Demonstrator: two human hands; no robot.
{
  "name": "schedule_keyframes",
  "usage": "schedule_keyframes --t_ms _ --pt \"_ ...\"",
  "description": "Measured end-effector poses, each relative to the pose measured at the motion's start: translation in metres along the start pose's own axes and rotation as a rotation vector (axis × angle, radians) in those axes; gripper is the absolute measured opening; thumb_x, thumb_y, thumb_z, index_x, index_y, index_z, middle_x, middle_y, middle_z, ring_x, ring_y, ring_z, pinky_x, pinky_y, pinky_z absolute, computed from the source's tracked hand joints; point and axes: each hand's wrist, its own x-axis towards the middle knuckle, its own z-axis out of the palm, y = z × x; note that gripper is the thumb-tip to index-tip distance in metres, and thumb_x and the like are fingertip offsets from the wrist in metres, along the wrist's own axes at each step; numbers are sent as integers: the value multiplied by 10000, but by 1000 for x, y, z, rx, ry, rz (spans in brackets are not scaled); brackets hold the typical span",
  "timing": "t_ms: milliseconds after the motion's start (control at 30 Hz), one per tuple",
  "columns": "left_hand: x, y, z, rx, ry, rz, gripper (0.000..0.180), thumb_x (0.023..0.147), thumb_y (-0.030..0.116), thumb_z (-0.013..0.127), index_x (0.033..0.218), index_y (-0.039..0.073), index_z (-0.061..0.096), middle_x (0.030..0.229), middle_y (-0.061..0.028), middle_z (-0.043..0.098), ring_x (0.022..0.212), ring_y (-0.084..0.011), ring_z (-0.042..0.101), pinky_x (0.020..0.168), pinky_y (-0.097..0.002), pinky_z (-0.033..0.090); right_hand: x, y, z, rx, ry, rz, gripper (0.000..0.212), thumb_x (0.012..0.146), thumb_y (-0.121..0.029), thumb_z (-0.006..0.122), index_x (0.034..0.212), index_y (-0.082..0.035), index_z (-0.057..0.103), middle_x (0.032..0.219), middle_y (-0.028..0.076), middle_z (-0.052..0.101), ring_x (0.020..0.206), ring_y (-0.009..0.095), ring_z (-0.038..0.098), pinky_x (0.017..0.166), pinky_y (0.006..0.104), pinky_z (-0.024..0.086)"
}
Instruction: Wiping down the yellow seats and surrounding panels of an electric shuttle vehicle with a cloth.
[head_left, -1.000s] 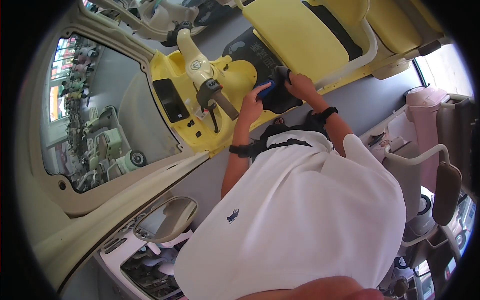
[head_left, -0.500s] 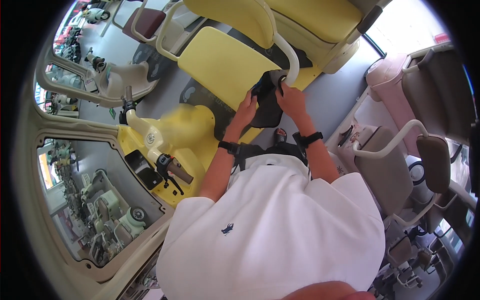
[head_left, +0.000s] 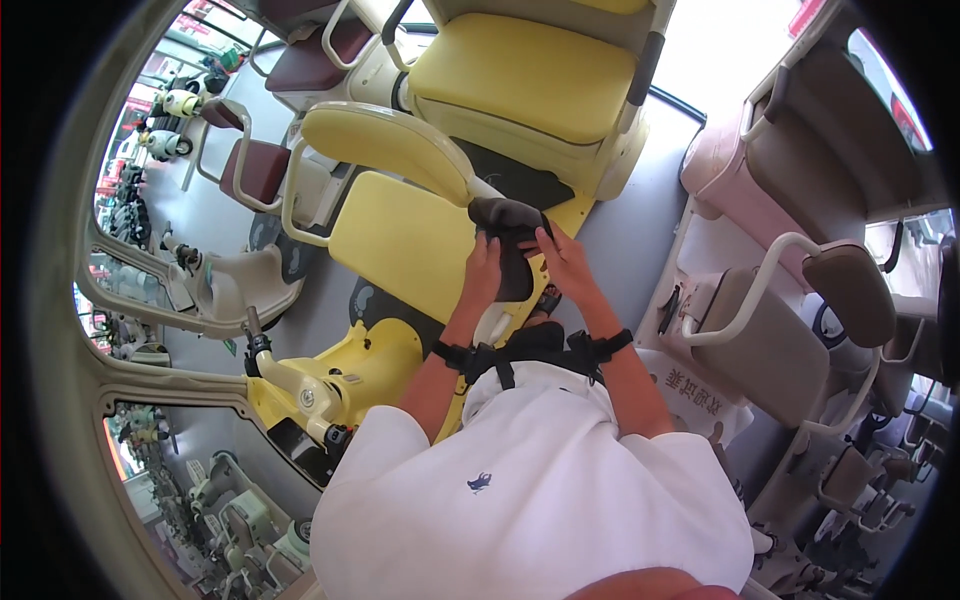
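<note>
A dark soft cover [head_left: 514,280] hangs over the white armrest on the right side of the yellow seat [head_left: 400,240]. Its upper part bulges round the armrest's end, and the lower flap hangs down. My left hand [head_left: 484,270] grips the flap's left edge, its fingers pointing away from me. On the other side, my right hand [head_left: 566,265] touches the flap with its fingers stretched and apart. Black straps circle both wrists. What lies beneath the cover is hidden.
The yellow vehicle's handlebar [head_left: 310,395] stands at the left, inside a beige frame [head_left: 75,370]. A second yellow seat [head_left: 520,75] sits farther back. To the right is a brown-seated pink vehicle [head_left: 715,165] with a white armrest [head_left: 770,270]. My foot [head_left: 545,303] is below the hands.
The view has shifted, so the seat's backrest shows more fully. The cover now bulges over the armrest's end. My right hand's fingers have spread from their earlier grip by the armrest.
</note>
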Motion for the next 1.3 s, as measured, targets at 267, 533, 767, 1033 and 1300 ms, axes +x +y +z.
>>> schedule_keyframes --t_ms 267,533,767,1033,1300 --pt "21 -1 -24 349 -354 -105 551 972 288 590 1366 -46 396 1198 -236 621 1116 -362 608 968 -404 458 5 14 -23 -749 -178 -280 282 882 -163 641 1155 -98 653 1100 152 638 956 362 640 831 421 526" --pt "59 87 -15 600 -370 -347 423 906 363 677 1040 -38 650 780 -137 691 667 -222 690 619 -329 542 86 -12 -31 -831 -352 -263 388 905 -261 630 1240 -82 554 1167 149 587 934 370 637 796 457 523" --pt "81 95 -17 602 -398 -353 329 879 229 693 1065 -38 646 758 -139 689 572 -207 668 508 -300 530 125 -11 -36 -808 -566 -307 419 954 -418 571 1148 -48 526 1053 206 564 876 431 601 766 482 492" --pt "131 110 22 850 -479 -32 426 829 328 707 1042 -36 649 950 -228 686 893 -375 665 777 -407 519 162 -27 -90 -781 -778 -30 456 982 -458 514 1139 -30 507 841 254 655 829 452 625 740 517 478" --pt "222 189 155 408 -306 148 478 898 354 691 1043 -80 552 799 -223 620 731 -276 609 712 -373 487 257 -67 -219 -512 134 -85 392 931 -269 633 1155 -4 453 732 174 643 665 350 658 622 424 491"
